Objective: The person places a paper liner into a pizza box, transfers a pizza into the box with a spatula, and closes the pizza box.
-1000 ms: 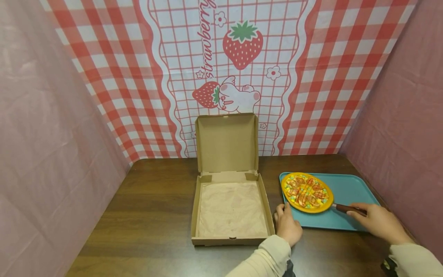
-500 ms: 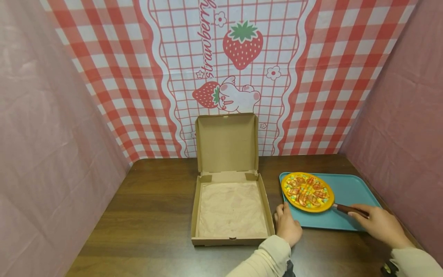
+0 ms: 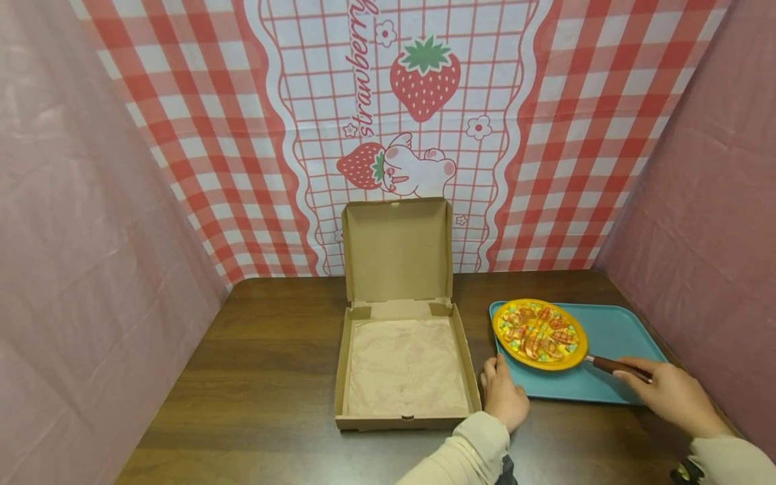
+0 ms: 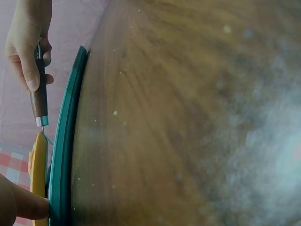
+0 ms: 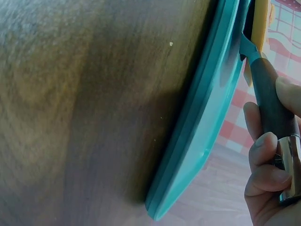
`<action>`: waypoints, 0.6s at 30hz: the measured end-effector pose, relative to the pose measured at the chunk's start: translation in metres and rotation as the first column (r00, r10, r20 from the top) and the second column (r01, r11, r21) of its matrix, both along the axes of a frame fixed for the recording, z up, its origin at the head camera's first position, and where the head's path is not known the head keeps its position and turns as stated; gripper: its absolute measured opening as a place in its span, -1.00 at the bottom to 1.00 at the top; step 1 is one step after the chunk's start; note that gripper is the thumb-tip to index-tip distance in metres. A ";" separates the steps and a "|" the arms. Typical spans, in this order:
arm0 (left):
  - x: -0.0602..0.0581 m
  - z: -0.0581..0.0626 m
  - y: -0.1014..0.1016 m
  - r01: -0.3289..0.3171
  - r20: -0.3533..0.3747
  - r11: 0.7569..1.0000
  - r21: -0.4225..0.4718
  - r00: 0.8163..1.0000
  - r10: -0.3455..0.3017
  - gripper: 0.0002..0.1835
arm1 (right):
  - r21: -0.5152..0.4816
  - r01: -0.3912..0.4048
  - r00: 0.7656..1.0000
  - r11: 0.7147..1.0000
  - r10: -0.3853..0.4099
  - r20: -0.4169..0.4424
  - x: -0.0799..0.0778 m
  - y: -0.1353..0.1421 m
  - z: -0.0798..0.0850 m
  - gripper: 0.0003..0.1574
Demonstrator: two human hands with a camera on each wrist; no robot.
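A round toy pizza [image 3: 539, 335] with a yellow rim and colourful toppings sits above the left part of a teal tray [image 3: 612, 330]. Beneath it lies the blade of a pizza server, whose dark wooden handle [image 3: 618, 368] with metal ends my right hand [image 3: 675, 397] grips; fingers and thumb wrap that handle [image 5: 270, 94] in the right wrist view. The pizza [image 4: 39, 162] appears edge-on in the left wrist view, slightly apart from the tray's rim [image 4: 66, 127]. My left hand [image 3: 506, 397] holds the tray's near left corner, its hidden fingers partly out of sight.
An open cardboard pizza box [image 3: 341, 377] lined with brown paper [image 3: 406, 367] stands left of the tray, its lid [image 3: 399, 250] raised at the back. My left hand is between box and tray. Brown wooden table [image 3: 267, 364] extends leftward; cloth walls [image 3: 685, 202] border it.
The pizza has shifted slightly right and risen a little on the server. My right hand has drifted slightly right with the handle. My left hand, the tray and the box stay put.
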State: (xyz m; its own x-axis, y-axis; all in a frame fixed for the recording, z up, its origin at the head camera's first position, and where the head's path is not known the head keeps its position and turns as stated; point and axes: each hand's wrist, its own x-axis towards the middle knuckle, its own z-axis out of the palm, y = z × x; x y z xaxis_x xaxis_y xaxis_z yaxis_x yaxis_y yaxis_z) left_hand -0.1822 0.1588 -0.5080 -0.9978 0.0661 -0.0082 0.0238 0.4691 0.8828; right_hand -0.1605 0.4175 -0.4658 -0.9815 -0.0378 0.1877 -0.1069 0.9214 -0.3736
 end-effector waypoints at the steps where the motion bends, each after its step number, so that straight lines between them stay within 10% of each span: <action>1: 0.000 0.000 0.000 0.000 -0.001 1.000 0.000 1.000 0.000 -0.33 | 0.000 -0.003 1.000 1.000 0.003 -0.004 0.000 0.001 0.000 -0.43; 18: -0.002 -0.003 0.002 -0.013 -0.005 1.000 -0.015 1.000 0.013 -0.33 | 0.017 0.010 1.000 1.000 -0.010 -0.016 0.009 0.007 0.003 -0.46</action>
